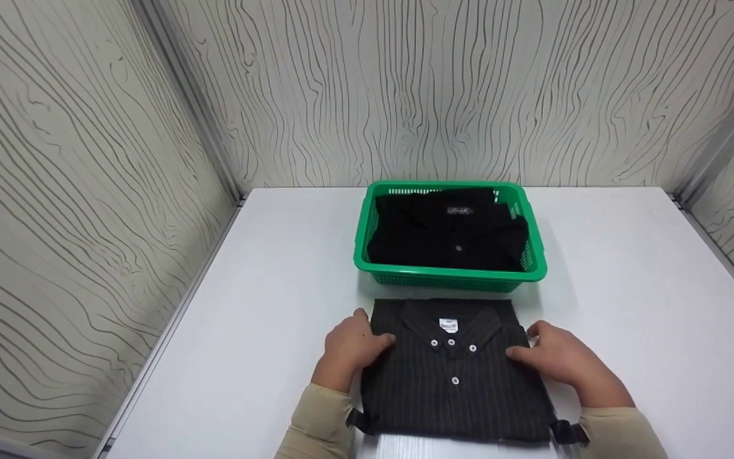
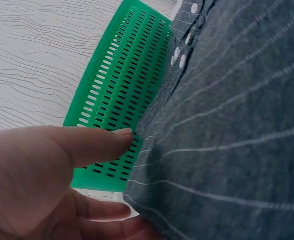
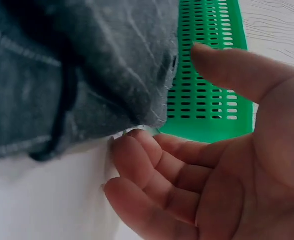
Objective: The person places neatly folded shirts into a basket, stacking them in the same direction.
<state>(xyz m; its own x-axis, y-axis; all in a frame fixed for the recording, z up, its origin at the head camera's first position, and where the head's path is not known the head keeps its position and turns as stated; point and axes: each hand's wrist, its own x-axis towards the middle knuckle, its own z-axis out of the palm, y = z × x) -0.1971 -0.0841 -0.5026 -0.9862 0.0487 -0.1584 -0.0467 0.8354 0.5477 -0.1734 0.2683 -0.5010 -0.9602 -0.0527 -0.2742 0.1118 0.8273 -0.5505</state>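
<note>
A folded dark pinstriped button-up shirt (image 1: 456, 401) lies collar away from me, with white buttons and a white neck label. At its left edge is my left hand (image 1: 354, 347), thumb over the fabric and fingertips running under the edge in the left wrist view. My right hand (image 1: 561, 357) is at the opposite edge. In the right wrist view its thumb (image 3: 226, 67) stands apart from the cloth, while the loosely bent fingers (image 3: 137, 160) reach just below the shirt's edge. Neither hand grips the fabric firmly.
Just beyond the shirt stands a green plastic basket (image 1: 453, 274) with slotted walls, holding folded black clothing (image 1: 431, 233). The white table (image 1: 265, 287) is bounded by wood-grain patterned panels (image 1: 405, 95) at the back and sides.
</note>
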